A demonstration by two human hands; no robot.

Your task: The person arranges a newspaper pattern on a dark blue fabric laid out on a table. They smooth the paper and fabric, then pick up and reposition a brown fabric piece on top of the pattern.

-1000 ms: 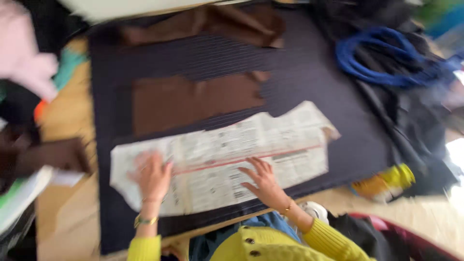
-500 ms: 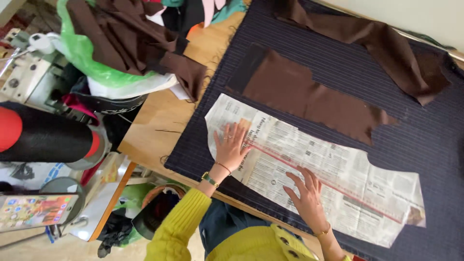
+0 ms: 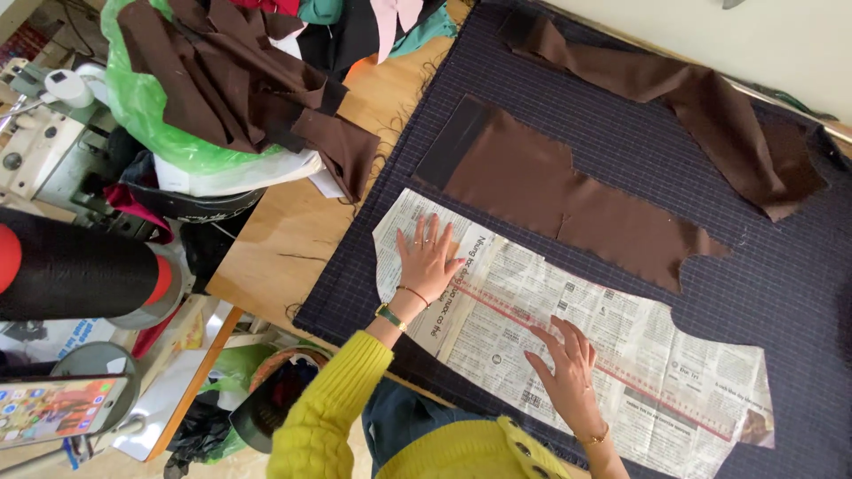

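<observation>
A newspaper pattern piece (image 3: 621, 346) lies flat on dark checked fabric (image 3: 781, 284) spread over the wooden table (image 3: 293, 239). My left hand (image 3: 428, 259) presses flat on the pattern's left end, fingers spread. Flat on the pattern's lower middle rests my right hand (image 3: 568, 365), near a red line running along the paper. Neither hand holds anything. Just above the pattern sits a cut brown fabric piece (image 3: 568, 200) of similar shape.
A long brown fabric strip (image 3: 701, 106) lies at the far side of the dark cloth. A heap of brown cloth (image 3: 231, 80) over a green plastic bag (image 3: 146, 115) sits at the table's left. Left of the table are a black thread cone (image 3: 71, 266), a sewing machine (image 3: 35, 133) and a phone (image 3: 53, 410).
The view has swung and settled left of the table. Both hands stay flat on the newspaper pattern, the left one now at its left end.
</observation>
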